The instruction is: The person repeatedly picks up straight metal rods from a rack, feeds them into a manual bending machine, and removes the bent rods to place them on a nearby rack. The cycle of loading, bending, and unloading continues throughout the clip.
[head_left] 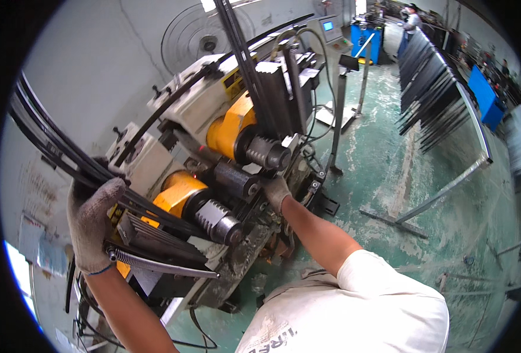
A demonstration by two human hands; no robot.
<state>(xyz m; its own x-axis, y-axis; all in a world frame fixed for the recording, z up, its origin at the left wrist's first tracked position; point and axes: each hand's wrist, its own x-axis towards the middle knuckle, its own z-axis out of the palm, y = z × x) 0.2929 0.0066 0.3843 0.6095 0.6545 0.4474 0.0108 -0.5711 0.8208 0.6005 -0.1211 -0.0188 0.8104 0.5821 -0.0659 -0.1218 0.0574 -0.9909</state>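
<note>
My left hand [92, 223], in a grey knit glove, is closed around a bundle of long dark metal rods [66, 159] at the left side of the machine. Its thumb lies over the rods. My right hand [276, 193], gloved as well, reaches in beside a dark cylindrical block [235, 179] between two spindles; its fingers are hidden behind the machine parts. The nearer ridged spindle [218, 220] and the farther one [267, 153] stick out of orange housings [181, 191]. Below the left-hand bundle runs a coiled spring [160, 267].
A second bunch of dark rods [242, 65] rises over the farther housing. On the right, a metal rack [472, 112] carries many hanging dark rods, its foot bar [394, 223] on the green floor. A fan [207, 44] stands behind. Another person [411, 25] is far off.
</note>
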